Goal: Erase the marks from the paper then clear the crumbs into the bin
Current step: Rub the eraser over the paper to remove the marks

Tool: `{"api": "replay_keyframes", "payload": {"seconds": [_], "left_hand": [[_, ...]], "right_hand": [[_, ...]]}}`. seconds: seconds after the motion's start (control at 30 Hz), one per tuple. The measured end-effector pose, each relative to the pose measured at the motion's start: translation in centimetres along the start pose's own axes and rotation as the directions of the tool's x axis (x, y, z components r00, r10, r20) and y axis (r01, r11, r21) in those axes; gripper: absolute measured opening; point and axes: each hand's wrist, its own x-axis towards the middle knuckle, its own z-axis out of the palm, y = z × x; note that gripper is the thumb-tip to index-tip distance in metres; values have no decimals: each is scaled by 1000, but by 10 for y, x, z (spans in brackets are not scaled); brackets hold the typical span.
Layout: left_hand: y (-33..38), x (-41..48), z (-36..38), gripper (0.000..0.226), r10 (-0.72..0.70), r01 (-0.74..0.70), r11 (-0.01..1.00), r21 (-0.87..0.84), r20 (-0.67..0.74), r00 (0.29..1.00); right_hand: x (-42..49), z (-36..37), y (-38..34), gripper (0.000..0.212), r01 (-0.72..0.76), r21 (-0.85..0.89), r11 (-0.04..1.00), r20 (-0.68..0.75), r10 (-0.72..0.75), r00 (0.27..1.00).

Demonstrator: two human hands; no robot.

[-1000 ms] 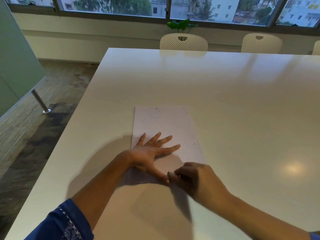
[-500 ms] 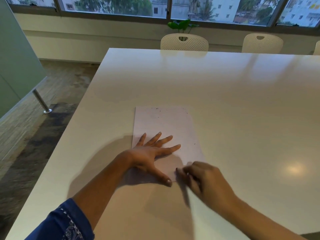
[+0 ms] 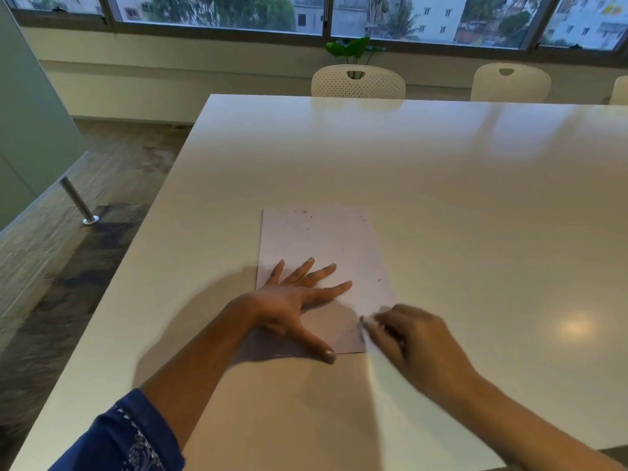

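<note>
Pinches small pale eraser [image 3: 367,321] in curled, blurred right-hand grip [image 3: 418,341] at near right edge of white rectangular paper sheet [image 3: 319,239]. Presses sheet flat with spread left-hand grip [image 3: 289,300]. Lies lengthwise, pointing away from body, dark crumbs [image 3: 363,218] toward far end, on glossy white surface [image 3: 441,198]: left edge near, open room right and beyond.

- The right hand [image 3: 407,338], fingers curled and blurred with motion, has slid away from the thumb of the left hand [image 3: 289,300]; a second ago they nearly touched, and now a gap lies between them.
- Its fingertips [image 3: 368,326] have moved off the near corner and farther up the right edge of the pale rectangular sheet of paper [image 3: 319,239].
</note>
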Motion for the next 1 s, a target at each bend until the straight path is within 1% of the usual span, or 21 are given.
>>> {"api": "replay_keyframes", "payload": {"seconds": [0.07, 0.13, 0.17, 0.27, 0.33, 0.4, 0.47, 0.53, 0.6, 0.63, 0.67, 0.7, 0.77, 0.8, 0.83, 0.87, 0.93, 1.0], "left_hand": [[0, 0, 0, 114, -2, 2, 1000, 3, -6, 1000], [1, 0, 0, 114, -1, 1, 1000, 6, -11, 1000], [0, 0, 1, 114, 1, -1, 1000, 7, -10, 1000], [-1, 0, 2, 113, 6, -6, 1000, -1, -7, 1000], [-2, 1, 3, 113, 9, -9, 1000, -9, -8, 1000], [-3, 3, 4, 113, 11, -11, 1000, -15, -20, 1000], [-5, 4, 7, 113, 24, -25, 1000, -17, -48, 999], [-9, 3, 11, 112, 56, -60, 997, -43, -86, 995], [-12, 3, 14, 105, 84, -107, 984, -145, -160, 984], [-12, 2, 13, 98, 79, -134, 963, -233, -230, 970], [-11, 3, 12, 87, 53, -165, 930, -330, -324, 944], [-9, 5, 10, 75, 2, -202, 887, -416, -433, 901], [-3, 10, 6, 47, -126, -299, 794, -529, -626, 770], [2, 13, 3, 33, -182, -354, 748, -561, -686, 704], [8, 16, 1, 22, -232, -391, 707, -589, -716, 658], [14, 19, -1, 15, -272, -411, 680, -607, -730, 628], [24, 28, -4, 9, -290, -428, 691, -583, -766, 574], [33, 37, -7, 21, -237, -422, 752, -507, -804, 545]], "right_hand": [[12, -6, 17, 35, -119, -38, 992, -71, 116, 991], [14, -5, 19, 35, -154, -50, 987, -90, 149, 985], [11, -3, 13, 36, -131, -47, 990, -72, 127, 989], [-4, 3, -11, 33, 11, 1, 1000, 27, -11, 1000], [-8, 5, -13, 30, 52, 22, 998, 53, -53, 997], [-8, 4, -6, 36, 30, 18, 999, 37, -31, 999], [-12, 3, 0, 41, -1, 9, 1000, -12, 1, 1000], [-16, 4, -1, 38, -18, 10, 1000, -54, 18, 998], [-19, 6, -4, 33, -20, 1, 1000, -84, 20, 996], [-19, 6, -4, 31, -19, -10, 1000, -93, 18, 995], [-19, 7, -5, 28, -21, -19, 1000, -100, 19, 995], [-19, 7, -4, 26, -22, -27, 999, -103, 19, 994], [-19, 8, -3, 25, -20, -33, 999, -98, 16, 995], [-20, 9, -3, 26, -18, -33, 999, -92, 15, 996], [-20, 9, -3, 26, -16, -34, 999, -87, 13, 996], [-20, 9, -3, 27, -13, -35, 999, -85, 10, 996], [-20, 8, -4, 24, -12, -34, 999, -81, 9, 997], [-20, 7, -4, 22, -19, -32, 999, -72, 17, 997]]}}
